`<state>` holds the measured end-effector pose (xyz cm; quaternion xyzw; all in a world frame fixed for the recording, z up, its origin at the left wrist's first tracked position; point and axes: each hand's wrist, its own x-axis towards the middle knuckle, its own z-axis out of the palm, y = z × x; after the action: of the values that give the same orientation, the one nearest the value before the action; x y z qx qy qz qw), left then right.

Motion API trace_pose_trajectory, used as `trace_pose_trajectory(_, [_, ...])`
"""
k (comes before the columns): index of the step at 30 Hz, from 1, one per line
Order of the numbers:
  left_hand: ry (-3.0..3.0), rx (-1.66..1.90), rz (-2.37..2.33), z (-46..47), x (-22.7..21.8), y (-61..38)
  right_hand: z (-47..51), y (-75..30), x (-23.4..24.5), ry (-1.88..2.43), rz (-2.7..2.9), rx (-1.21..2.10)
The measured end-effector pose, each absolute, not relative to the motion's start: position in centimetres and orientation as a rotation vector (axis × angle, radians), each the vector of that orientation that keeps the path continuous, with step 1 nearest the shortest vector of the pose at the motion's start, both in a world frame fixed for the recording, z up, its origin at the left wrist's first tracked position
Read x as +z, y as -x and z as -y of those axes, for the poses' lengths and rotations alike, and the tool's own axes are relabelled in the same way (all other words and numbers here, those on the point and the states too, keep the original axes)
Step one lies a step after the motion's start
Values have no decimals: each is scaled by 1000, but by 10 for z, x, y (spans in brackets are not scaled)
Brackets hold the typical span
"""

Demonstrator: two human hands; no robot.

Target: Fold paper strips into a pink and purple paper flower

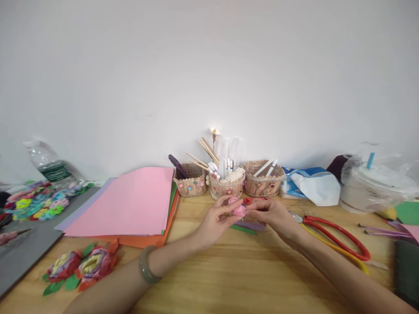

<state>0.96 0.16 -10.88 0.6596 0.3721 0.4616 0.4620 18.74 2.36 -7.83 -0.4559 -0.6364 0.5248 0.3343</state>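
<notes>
My left hand (218, 218) and my right hand (270, 213) meet over the middle of the wooden table (229, 274). Between their fingertips sits a small pink paper flower (238, 209), pinched from both sides. My left hand wears a ring, and a grey-green bangle (146, 264) circles that wrist. A bit of red paper (248, 200) shows just behind the flower, and purple and green paper pieces (248, 226) lie under the hands.
A stack of pink, purple and orange paper sheets (131, 203) lies at left. Finished paper flowers (81, 266) lie near the front left. Three small baskets (225, 183) with sticks and pens stand at the wall. Red-handled scissors (330, 237), a tissue pack (307, 185), a lidded cup (373, 187) and a water bottle (52, 168) surround them.
</notes>
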Motion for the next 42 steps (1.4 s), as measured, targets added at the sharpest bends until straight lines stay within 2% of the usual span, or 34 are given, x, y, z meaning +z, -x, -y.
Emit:
trace_pose_trajectory(9, [-1658, 1115, -897, 0, -107, -10, -23, -186, -80, 1185, 1665, 1410])
trace_pose_trajectory(23, [-1624, 1139, -955, -1, -106, -10, -20, -184, -71, 1165, 1794, 1176])
trace_pose_trajectory(36, [-1594, 1195, -957, -2, -107, -10, -22, -184, -75, 1088, 1824, 1180])
trace_pose_trajectory(42, [-1636, 1184, -911, 1, -105, -9, -18, -180, -72, 1232, 1728, 1216])
